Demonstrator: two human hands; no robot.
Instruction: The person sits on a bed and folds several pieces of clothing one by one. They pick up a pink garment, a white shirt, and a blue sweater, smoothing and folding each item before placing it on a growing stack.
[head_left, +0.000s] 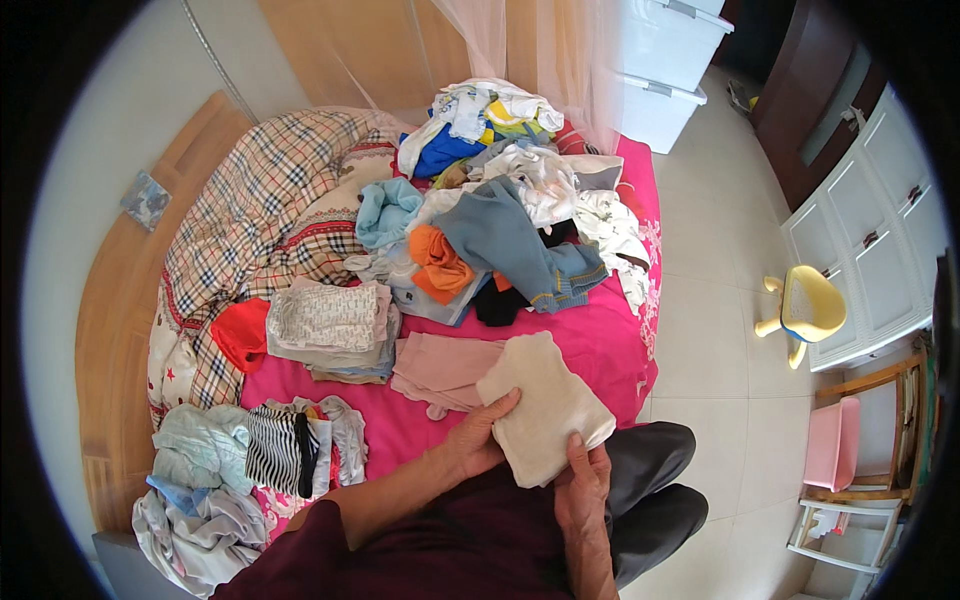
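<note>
A folded cream cloth garment is held between both hands above my lap. My left hand grips its left edge, the thumb on top. At its lower right corner, my right hand pinches the cloth with the thumb over it. Just beyond lies a folded pink garment on the bright pink sheet, partly covered by the cream one. To its left stands a stack of folded clothes with a patterned white piece on top. A folded striped black-and-white garment rests nearer me on the left.
A loose heap of clothes, with a blue-grey knit garment and an orange one, covers the bed's far part. A plaid quilt lies left. Beyond the bed's right edge are a yellow child's chair and a pink plastic basin.
</note>
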